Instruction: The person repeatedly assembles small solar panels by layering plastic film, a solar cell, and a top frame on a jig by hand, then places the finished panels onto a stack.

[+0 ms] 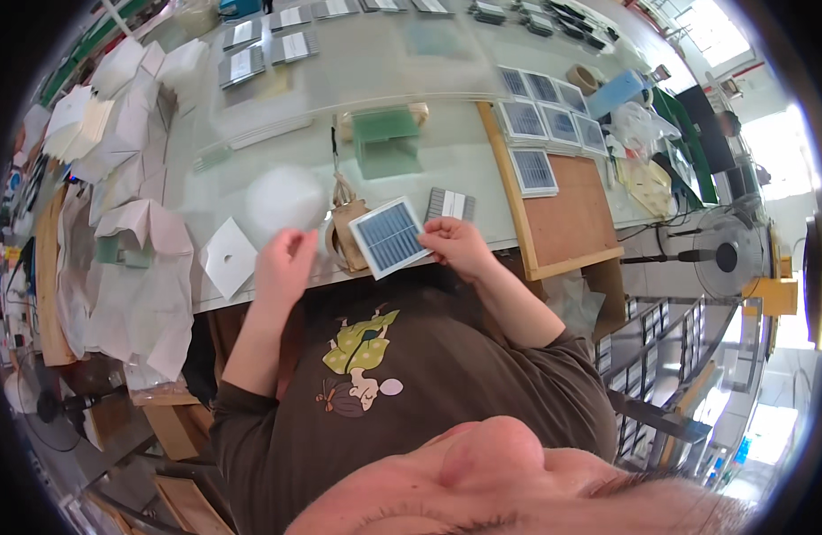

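A small solar panel (389,237) with a white frame and dark blue cells is tilted up near the table's front edge. My right hand (458,244) pinches it by its right edge. Left of the panel, my left hand (286,264) is closed, its fingertips pressed together; anything between them is too small to make out. Beside that hand lies a white square sheet (230,258) with a small hole in its middle. A brown tape roll (346,234) stands between the left hand and the panel. Just behind the right hand rests a stack of grey strips (450,204).
Several framed panels (553,125) stand in rows at the right, partly on a wood-edged board (571,214). Green glass pieces (384,143) sit mid-table. Grey strip bundles (241,64) line the back left. Crumpled white paper (134,294) covers the left side; a fan (727,257) stands right.
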A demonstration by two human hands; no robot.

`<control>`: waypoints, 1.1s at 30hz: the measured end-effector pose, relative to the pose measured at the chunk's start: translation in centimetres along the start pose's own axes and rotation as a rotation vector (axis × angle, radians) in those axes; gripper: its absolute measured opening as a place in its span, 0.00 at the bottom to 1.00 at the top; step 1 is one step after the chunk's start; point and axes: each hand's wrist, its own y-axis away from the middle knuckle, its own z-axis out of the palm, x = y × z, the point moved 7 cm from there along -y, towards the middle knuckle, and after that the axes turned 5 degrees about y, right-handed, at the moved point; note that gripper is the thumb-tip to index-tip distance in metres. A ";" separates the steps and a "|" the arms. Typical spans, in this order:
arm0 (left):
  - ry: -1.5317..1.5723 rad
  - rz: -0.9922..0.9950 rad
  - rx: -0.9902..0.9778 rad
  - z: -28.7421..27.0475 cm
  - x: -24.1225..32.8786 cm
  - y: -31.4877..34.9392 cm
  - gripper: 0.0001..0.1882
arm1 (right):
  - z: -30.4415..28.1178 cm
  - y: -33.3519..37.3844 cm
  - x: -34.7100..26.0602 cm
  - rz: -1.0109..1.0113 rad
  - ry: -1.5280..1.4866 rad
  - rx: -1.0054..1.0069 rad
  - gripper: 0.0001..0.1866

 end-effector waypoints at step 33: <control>0.297 -0.163 -0.077 -6.9 -4.7 -7.2 0.05 | -21.4 2.5 -2.9 -0.287 -0.086 0.717 0.08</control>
